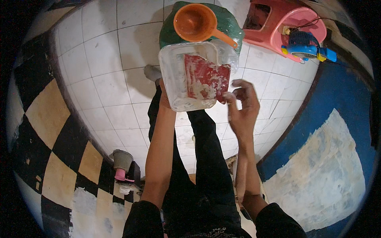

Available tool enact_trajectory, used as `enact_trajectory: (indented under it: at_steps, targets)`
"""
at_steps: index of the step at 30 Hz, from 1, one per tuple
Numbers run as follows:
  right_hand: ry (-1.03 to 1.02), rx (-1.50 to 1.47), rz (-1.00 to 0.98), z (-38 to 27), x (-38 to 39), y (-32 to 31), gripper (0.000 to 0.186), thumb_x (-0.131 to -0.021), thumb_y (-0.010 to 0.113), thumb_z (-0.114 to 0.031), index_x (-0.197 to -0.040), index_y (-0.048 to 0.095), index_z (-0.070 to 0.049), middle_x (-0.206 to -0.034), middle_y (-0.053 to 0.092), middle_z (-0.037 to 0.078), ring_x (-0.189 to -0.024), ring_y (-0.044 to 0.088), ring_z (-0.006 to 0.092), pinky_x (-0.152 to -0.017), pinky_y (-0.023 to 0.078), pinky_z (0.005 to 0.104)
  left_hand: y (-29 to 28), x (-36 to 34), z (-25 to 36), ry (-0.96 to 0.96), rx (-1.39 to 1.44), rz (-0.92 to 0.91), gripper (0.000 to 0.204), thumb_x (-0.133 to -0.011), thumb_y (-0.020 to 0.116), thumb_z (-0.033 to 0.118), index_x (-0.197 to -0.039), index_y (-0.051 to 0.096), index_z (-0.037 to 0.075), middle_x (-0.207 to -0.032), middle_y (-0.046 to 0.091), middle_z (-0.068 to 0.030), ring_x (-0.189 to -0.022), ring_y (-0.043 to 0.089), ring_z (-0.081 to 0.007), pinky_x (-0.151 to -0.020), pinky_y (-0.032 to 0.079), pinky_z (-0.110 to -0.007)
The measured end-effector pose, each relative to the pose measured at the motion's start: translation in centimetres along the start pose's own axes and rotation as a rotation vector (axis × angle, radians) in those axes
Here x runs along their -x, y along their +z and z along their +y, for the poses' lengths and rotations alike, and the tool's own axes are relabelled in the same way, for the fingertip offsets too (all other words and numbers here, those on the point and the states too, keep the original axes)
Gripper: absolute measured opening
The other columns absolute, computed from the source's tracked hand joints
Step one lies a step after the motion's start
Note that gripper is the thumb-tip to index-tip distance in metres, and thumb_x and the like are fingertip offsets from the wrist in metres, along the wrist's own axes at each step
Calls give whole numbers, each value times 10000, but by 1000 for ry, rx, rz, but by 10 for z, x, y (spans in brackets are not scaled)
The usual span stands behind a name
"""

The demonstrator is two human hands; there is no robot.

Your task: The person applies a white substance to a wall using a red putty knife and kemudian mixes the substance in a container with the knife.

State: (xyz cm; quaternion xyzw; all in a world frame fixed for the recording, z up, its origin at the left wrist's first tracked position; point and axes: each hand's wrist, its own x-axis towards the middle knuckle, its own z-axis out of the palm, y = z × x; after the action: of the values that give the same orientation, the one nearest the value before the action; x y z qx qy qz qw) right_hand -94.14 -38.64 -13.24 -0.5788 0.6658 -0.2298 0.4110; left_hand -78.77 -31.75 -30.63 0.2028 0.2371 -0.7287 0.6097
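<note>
My left hand (164, 99) grips the clear, white-smeared plastic container (170, 75) by its left side, the fingers mostly hidden behind it. A red plastic scraper (200, 75), coated in patches of pale paste, lies in the container and reaches past its right rim. My right hand (246, 101) is at the scraper's lower right corner with fingers curved and apart; I cannot tell if a fingertip touches it. Beyond the container, an orange dipper (192, 22) rests on a green paste-spotted object (170, 31), beside a translucent item (230, 57) partly hidden by the container.
A pink stool (258, 33) stands at back right with a blue fan (301, 45). A grey bucket (122, 160) with a pink item is at lower left. A checkered wall (59, 115) flanks the left, a blue wall with a pale patch (317, 170) the right, around white floor tiles (99, 51).
</note>
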Motion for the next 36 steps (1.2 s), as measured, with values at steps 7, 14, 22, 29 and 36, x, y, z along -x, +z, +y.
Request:
enact_trajectory:
  at_steps: [7,14,22,29,36]
  targets:
    - [-87,234,-280,-26,17,-1,139,-795,643,-68,-807,516,-13,-701,572,166,-562,597,355,-488,461,406,-5,-7,-17,-13,-57,163,550,-891,498,475,-1264,512,70,-1184,586,-113,-1058,581,-268,-898,508,-413]
    - [-313,425,-314,-44,-6,-31,107,-788,637,-62,-809,533,-49,-699,542,116,-535,579,303,-445,451,381,20,-2,-9,-25,-110,-24,690,-874,472,583,-1331,439,68,-1278,524,-135,-1124,547,-290,-945,482,-445]
    - [-463,478,-419,-33,-31,-45,106,-841,596,-56,-816,498,-25,-715,527,136,-513,550,323,-441,443,402,50,-2,-7,-97,-92,-111,662,-938,351,581,-1350,424,69,-1281,526,-113,-1125,547,-248,-950,474,-395]
    - [-512,449,-361,-43,-34,-40,113,-820,615,-42,-841,506,-26,-744,550,133,-540,572,325,-458,459,400,47,-15,-10,-151,-141,11,644,-939,370,570,-1334,438,66,-1262,535,-110,-1107,551,-229,-942,478,-379]
    - [-353,405,-505,-34,-11,-41,162,-766,623,67,-913,560,41,-712,563,131,-514,572,234,-445,430,305,50,-18,7,-79,-68,-110,630,-933,394,569,-1315,460,73,-1244,538,-104,-1105,544,-231,-913,494,-385]
